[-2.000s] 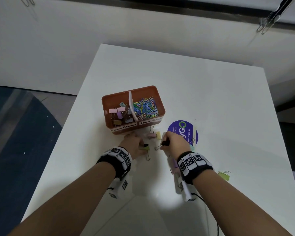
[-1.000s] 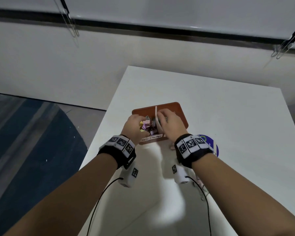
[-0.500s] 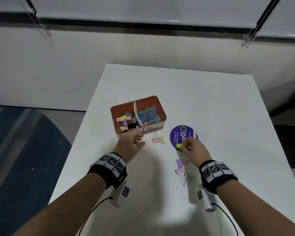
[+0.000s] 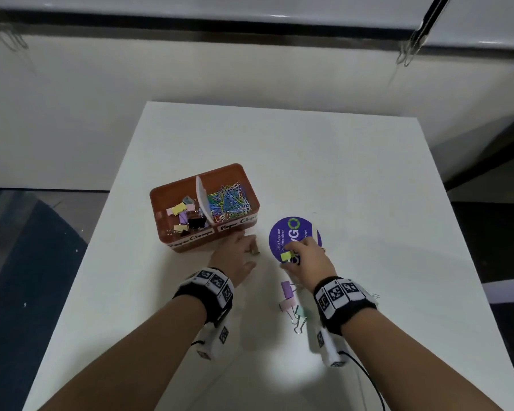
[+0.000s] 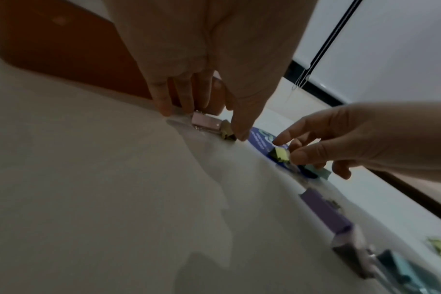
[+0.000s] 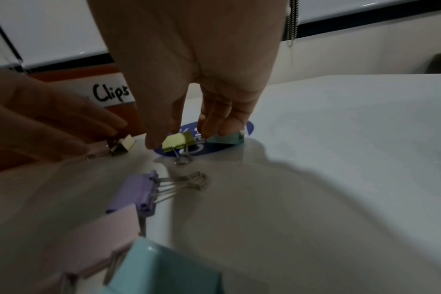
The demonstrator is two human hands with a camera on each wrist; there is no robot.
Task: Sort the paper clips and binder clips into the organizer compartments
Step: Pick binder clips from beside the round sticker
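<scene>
On the white desk (image 4: 324, 161), the right hand (image 4: 307, 256) pinches a small yellow metal binder clip (image 4: 286, 256) over a round purple sticker (image 4: 288, 232). The left hand (image 4: 235, 256), fingers curled, touches a pink binder clip (image 5: 205, 122) beside the orange plastic organizer (image 4: 172, 197).

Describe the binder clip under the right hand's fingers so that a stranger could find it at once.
Find the purple sticker right of the orange organizer. On its near edge lies a yellow clip, at the right hand; nearby loose clips are purple, pink or teal.
</scene>
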